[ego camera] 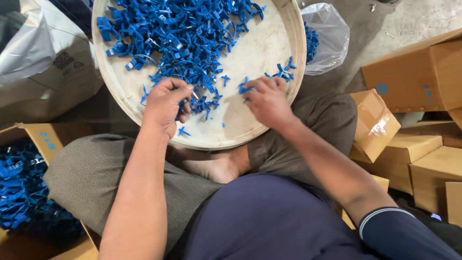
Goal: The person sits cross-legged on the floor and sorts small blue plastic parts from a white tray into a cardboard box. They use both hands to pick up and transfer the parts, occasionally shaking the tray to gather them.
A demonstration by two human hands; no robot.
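The person sits cross-legged on the floor, both bare forearms reaching forward and down over the knees to a round tray (293, 43) that rests at the lap. The left hand (166, 106) is turned palm-down with the wrist bent slightly inward, fingers curled under; the right hand (269, 101) lies lower and flatter, knuckles up, fingers pointing toward the left hand.

The tray is a shallow, pale disc with a raised wooden-looking rim, its floor scuffed and off-white. Heaped across its far half is a pile of blue plastic pieces (178, 33), small, glossy and thin, with strap-like tails and flat tabs, tangled together. A few lie loose near the hands.

The left hand's fingers are closed narrowly around a small bunch of the blue pieces at the near edge of the pile, with bits of blue showing between the fingertips and below the palm. The right hand pinches one or two blue pieces (245, 88) between thumb and forefinger, the other fingers loosely folded; how many it holds cannot be told.

To the left stands an open cardboard box (45, 137) filled with more of the blue parts. A clear plastic bag (329, 33) lies beyond the tray's right rim, and closed brown cartons (418, 163), smooth and taped, are stacked at the right. A crumpled grey-white sack (43, 62) lies at upper left.
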